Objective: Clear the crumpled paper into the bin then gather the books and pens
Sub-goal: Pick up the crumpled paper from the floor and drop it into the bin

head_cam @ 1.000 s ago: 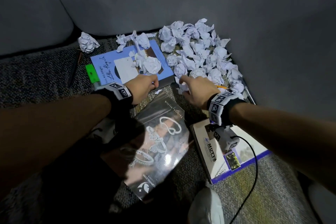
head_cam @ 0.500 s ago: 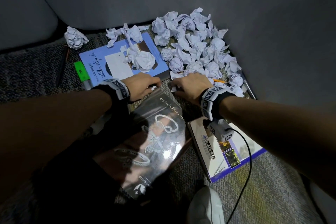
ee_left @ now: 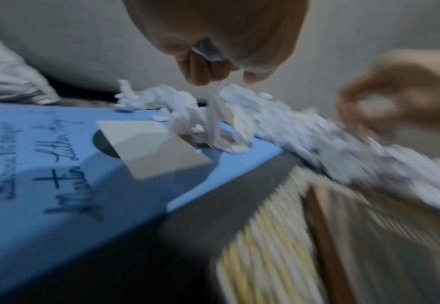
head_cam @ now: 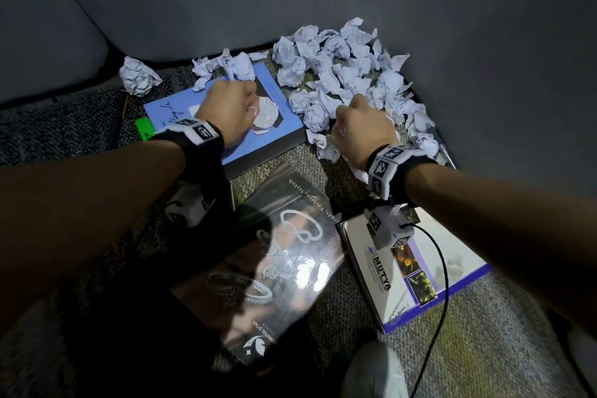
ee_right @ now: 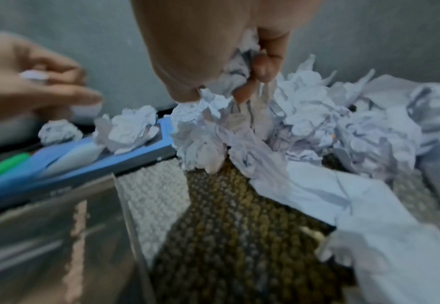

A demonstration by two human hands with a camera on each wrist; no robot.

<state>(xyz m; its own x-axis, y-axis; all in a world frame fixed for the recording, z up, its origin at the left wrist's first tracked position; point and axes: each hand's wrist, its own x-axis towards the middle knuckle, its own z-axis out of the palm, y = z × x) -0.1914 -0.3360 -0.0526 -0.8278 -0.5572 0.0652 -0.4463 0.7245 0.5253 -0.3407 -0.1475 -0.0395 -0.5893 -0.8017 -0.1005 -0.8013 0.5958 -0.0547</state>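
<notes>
Since a second ago both hands have gone forward, off the near edge of the blue book and into the paper; I log both as now closed on scraps.

Left hand (head_cam: 233, 110): fingers curled down over the blue book (head_cam: 258, 142), pinching a thin strip of white paper (ee_left: 214, 115) that trails to a crumpled ball (head_cam: 265, 116) lying on the cover. The left wrist view shows a further bit of paper tucked inside the curled fingers (ee_left: 200, 67).

Right hand (head_cam: 361, 129): fist closed round a wad of crumpled paper (ee_right: 235, 76), seen plainly between thumb and fingers in the right wrist view. It sits at the near edge of the paper pile (head_cam: 349, 74), which spreads from 12 to 2 o'clock of the hand, up against the grey wall (head_cam: 452, 26).

Outward: a lone paper ball (head_cam: 139, 76) lies at 10 o'clock of the left hand, well apart from the pile. A green marker (head_cam: 144, 128) lies just beside the blue book's left edge, at 9 o'clock of the left hand. At 6 o'clock of the hands, a glossy jewellery magazine (head_cam: 274, 262) lies on the woven carpet (head_cam: 484, 333), and at 5 o'clock of the right hand a white book with blue border (head_cam: 420, 275), partly under the right wrist. A slim metal-looking pen (head_cam: 447, 155) shows at 3 o'clock of the right hand; I cannot tell more of it. The bin is not in any view.
</notes>
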